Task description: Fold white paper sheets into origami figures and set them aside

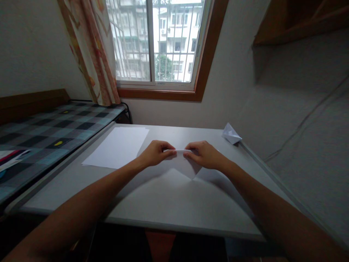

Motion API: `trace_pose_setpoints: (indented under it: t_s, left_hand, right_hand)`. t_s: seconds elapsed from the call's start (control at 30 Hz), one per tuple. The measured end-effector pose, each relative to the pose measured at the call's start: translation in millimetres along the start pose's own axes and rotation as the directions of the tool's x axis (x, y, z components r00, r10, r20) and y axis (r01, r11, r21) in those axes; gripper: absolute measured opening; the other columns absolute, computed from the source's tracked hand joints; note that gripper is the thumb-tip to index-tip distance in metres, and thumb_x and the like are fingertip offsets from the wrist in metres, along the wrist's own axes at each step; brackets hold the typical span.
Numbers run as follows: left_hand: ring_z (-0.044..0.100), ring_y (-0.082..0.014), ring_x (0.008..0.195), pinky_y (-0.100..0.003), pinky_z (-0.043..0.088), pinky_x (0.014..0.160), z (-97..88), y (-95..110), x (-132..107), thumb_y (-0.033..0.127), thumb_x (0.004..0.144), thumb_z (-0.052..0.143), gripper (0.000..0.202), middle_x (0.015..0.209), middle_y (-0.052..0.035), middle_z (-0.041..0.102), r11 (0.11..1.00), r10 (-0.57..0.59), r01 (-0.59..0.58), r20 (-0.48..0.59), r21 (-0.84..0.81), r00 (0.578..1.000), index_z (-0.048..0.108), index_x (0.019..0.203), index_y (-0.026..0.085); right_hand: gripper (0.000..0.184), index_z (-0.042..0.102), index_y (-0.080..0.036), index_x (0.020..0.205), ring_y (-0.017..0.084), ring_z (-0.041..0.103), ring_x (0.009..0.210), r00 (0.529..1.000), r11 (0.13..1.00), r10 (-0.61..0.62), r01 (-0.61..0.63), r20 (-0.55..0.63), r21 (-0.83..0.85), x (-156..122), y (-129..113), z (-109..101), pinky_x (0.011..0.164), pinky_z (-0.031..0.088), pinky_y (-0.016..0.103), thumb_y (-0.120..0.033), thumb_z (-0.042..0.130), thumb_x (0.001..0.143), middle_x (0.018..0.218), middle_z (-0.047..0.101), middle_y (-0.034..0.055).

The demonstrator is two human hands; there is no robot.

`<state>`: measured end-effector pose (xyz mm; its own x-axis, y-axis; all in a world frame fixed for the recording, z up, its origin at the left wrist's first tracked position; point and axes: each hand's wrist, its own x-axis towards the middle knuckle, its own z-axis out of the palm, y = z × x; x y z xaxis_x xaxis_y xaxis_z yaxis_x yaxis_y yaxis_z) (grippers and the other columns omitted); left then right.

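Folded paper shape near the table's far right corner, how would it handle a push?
The folded paper shape probably slides easily, being light paper. Its creased facets suggest some stiffness, but its raised peak might crumple under firm pressure.

The left hand [156,153] and right hand [204,154] hide parts of the folded paper's [188,167] top edge. Near the desk's [174,211] left edge, the left forearm [103,193] covers one corner of the sheets [120,145]. The view cuts off the bed [54,120], curtain [92,54] and shelf [297,25]; the lettering [161,84] under the window [174,47] is too small to read.
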<state>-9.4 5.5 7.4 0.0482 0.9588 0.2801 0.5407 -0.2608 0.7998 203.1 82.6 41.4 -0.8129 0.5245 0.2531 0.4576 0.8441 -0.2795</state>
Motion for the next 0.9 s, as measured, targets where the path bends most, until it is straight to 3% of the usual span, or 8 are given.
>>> trace_pose_setpoints:
  t_s: [0.33,0.6,0.9]
  left_hand:
    - [0.064,-0.0136,0.064,-0.022,0.048,0.057,3.4,14.1,-4.4,0.039,0.079,0.063,0.027,0.075,-0.0048,0.072,0.999,0.031,-0.029,-0.058,0.027,0.998,0.073,0.086,0.016]
    - [0.060,-0.0116,0.061,-0.019,0.043,0.053,3.3,13.4,-4.7,0.039,0.079,0.063,0.027,0.073,-0.0046,0.071,1.000,0.023,-0.023,-0.016,0.001,1.000,0.074,0.087,0.015]
    - [0.057,-0.0106,0.057,-0.020,0.041,0.051,3.7,13.2,-3.3,0.040,0.077,0.065,0.030,0.070,-0.0053,0.070,0.996,-0.060,0.063,0.040,-0.063,0.997,0.074,0.085,0.013]
  right_hand:
    - [0.022,0.072,-0.019,0.087,0.015,0.061,0.070,0.999,0.994,-0.039,0.042,-0.026,0.097,4.2,-12.4,-6.3,0.064,0.041,0.025,-0.029,0.053,0.085,0.082,0.072,0.0043]
    - [0.016,0.072,-0.020,0.082,0.015,0.063,0.071,1.000,0.989,-0.017,0.017,0.000,0.146,6.6,-12.5,-9.9,0.066,0.043,0.024,-0.028,0.059,0.081,0.081,0.072,0.0031]
    - [0.014,0.073,-0.019,0.080,0.015,0.063,0.070,1.000,0.992,0.015,-0.018,0.018,0.127,6.6,-13.8,-11.9,0.065,0.043,0.024,-0.027,0.061,0.079,0.078,0.072,0.0033]
